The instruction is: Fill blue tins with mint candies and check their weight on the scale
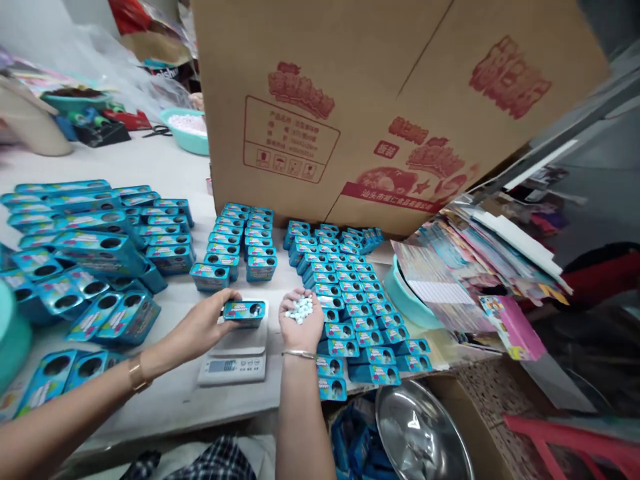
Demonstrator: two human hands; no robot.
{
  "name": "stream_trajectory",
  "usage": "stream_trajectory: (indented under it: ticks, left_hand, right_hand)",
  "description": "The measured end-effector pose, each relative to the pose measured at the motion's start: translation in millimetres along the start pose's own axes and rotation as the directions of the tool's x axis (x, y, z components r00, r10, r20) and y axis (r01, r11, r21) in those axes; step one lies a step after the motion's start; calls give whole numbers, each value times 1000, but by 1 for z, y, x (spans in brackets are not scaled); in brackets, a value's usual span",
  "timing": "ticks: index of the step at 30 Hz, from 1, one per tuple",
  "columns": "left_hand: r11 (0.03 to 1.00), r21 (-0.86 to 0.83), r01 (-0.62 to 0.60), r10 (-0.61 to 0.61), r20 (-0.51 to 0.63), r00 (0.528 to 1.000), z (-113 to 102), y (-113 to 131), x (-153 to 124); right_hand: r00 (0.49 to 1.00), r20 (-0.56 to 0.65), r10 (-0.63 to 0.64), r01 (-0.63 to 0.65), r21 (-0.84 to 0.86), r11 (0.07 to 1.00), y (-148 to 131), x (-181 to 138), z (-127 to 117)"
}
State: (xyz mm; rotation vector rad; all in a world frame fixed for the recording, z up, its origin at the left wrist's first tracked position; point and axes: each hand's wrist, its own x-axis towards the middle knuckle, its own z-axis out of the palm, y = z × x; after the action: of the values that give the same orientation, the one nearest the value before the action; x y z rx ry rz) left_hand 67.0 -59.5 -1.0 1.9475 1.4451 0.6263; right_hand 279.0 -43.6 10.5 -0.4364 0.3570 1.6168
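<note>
Before the cardboard box, blue tins fill the table; on the scale sits one tin, the left hand clamped on its end; the right hand cups white pellets, fingers loosely open. Tilting that palm could spill them.

A tin sits on the scale, rows of tins right of it (cardboard box behind).

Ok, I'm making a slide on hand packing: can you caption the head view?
Left hand holds a blue tin on a small scale; right hand cups white pellets.
</note>
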Motion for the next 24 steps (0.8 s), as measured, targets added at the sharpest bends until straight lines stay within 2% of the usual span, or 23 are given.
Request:
stream_trajectory:
  ticks: [4,8,11,16,19,24]
  left_hand:
    - [994,69,-89,99,-156,983,-20,2,-14]
    - [998,-40,-48,34,-297,954,-48,9,-39]
    - [986,-165,26,-74,-294,953,-55,6,-60]
    - [949,-285,133,-207,-247,947,-46,-12,-83]
    - [942,-301,149,-226,-240,944,-41,-17,-87]
    - [951,-288,111,-187,-254,949,-36,-11,-83]
  right_hand:
    - [998,52,-33,35,-36,999,-5,-1,1]
    - [991,131,16,-9,-54,999,-6,3,2]
    - [981,186,49,-29,-108,994,-4,7,4]
    - [970,235,60,-24,-153,988,6,12,8]
    - [972,224,70,-43,-122,992,14,14,11]
    - [980,190,54,-32,-116,993,20,16,14]
